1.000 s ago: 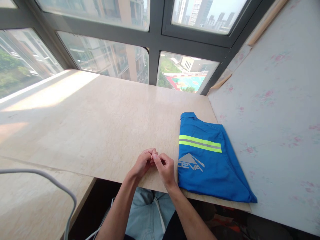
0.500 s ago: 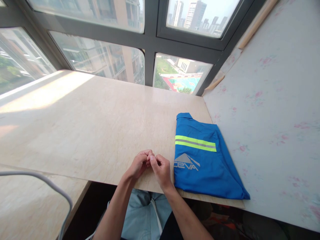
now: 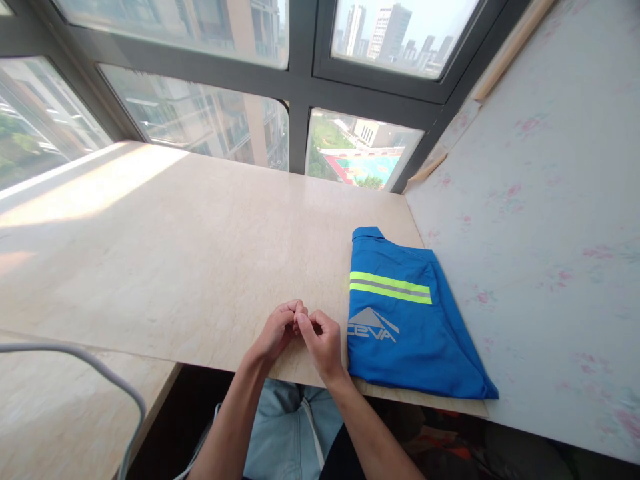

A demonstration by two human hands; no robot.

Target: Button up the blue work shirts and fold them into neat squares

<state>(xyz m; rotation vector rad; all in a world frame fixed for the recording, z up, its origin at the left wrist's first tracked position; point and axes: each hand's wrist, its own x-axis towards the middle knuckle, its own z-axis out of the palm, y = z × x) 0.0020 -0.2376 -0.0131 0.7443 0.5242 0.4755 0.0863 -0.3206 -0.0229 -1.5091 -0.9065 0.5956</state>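
My left hand (image 3: pixel 281 329) and my right hand (image 3: pixel 323 341) meet over the front edge of the pale stone-look ledge (image 3: pixel 215 267). Their curled fingertips touch each other, and no object shows between them. Both hands are closed, with part of the inner fingers hidden. Just right of my right hand, and apart from it, a folded blue work shirt (image 3: pixel 415 353) lies flat. It bears a yellow-green reflective band (image 3: pixel 390 287) and a grey printed logo (image 3: pixel 373 325); its collar points toward the window.
A grey-framed window (image 3: pixel 300 87) closes off the back of the ledge. Flowered wallpaper (image 3: pixel 540 253) covers the wall beside the shirt. At lower left a grey cable (image 3: pixel 100 367) loops over another pale surface (image 3: pixel 60 413), with a dark gap beside it.
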